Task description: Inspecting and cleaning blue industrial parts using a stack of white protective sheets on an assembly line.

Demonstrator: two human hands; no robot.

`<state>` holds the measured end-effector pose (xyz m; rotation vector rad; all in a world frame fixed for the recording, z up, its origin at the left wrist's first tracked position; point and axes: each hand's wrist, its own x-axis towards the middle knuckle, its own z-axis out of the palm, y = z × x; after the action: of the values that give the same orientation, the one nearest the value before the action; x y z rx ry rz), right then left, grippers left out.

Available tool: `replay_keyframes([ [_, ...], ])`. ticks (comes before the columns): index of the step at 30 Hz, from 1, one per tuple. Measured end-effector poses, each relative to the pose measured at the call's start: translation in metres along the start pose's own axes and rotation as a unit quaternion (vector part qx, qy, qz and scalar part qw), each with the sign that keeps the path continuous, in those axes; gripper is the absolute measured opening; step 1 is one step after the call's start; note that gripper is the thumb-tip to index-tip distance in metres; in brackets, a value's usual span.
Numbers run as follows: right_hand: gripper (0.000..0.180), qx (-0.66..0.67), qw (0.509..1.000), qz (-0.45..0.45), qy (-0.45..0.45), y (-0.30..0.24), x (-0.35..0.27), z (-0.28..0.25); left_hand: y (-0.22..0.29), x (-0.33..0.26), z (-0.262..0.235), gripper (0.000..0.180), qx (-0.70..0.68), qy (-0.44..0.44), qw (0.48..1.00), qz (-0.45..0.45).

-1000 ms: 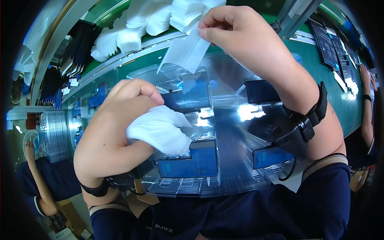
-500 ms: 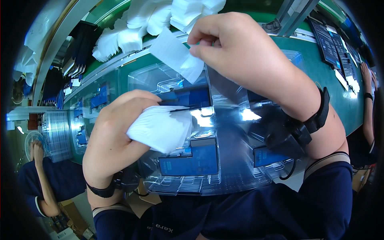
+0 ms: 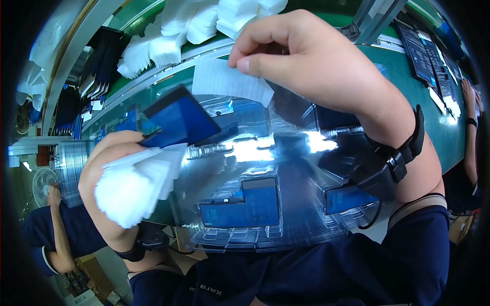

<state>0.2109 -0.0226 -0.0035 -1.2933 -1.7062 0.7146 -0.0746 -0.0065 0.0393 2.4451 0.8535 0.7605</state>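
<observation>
My left hand (image 3: 98,155) is closed around a fanned stack of thin white sheets (image 3: 133,189). The same hand also grips a flat blue pack with a black edge (image 3: 185,121), tilted up above the clear plastic tray (image 3: 302,214). Over the far part of the tray, my right hand (image 3: 298,53) pinches a single white sheet (image 3: 220,80) between thumb and fingers; the sheet hangs down toward the tray. An L-shaped blue pack (image 3: 244,208) lies in the tray's near left compartment. Another blue pack (image 3: 344,199) sits in the near right one, partly hidden by my wrist-worn device.
Piles of white sheets (image 3: 191,23) stand along the back ledge. Dark flat panels (image 3: 416,53) lie at the far right of the green table (image 3: 403,69). Stacked clear trays (image 3: 74,171) and a fan (image 3: 43,183) are at left. Other people's arms show at both sides.
My left hand has moved left with the sheet stack and lifted the blue pack out of the tray's far left compartment. My right hand has shifted slightly left, its sheet now hanging flatter.
</observation>
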Motion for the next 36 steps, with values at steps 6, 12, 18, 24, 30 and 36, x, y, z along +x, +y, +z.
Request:
replay_keyframes([
  [6,0.019,0.094,0.986,0.073,-0.120,-0.031,-0.001,-0.032,-0.015,-0.012,-0.009,0.037,-0.028,0.040,0.999,-0.020],
  [12,0.019,0.075,0.995,0.056,-0.037,-0.006,0.004,0.005,-0.021,-0.017,-0.005,0.043,-0.049,0.024,0.998,-0.031],
  [18,0.018,0.004,0.992,0.086,-0.092,-0.015,0.007,0.002,-0.022,-0.023,-0.010,0.042,-0.120,0.048,0.987,-0.095],
  [24,0.017,0.132,0.974,0.105,-0.149,-0.017,0.013,-0.003,-0.019,-0.024,-0.013,0.032,-0.063,0.083,0.987,-0.126],
  [30,0.016,0.040,0.977,0.112,-0.179,-0.010,0.014,0.008,-0.020,-0.028,-0.011,0.026,-0.091,0.092,0.985,-0.115],
  [36,0.016,-0.104,0.979,0.047,-0.171,-0.012,0.010,0.014,-0.023,-0.031,-0.011,0.027,-0.111,0.064,0.985,-0.114],
])
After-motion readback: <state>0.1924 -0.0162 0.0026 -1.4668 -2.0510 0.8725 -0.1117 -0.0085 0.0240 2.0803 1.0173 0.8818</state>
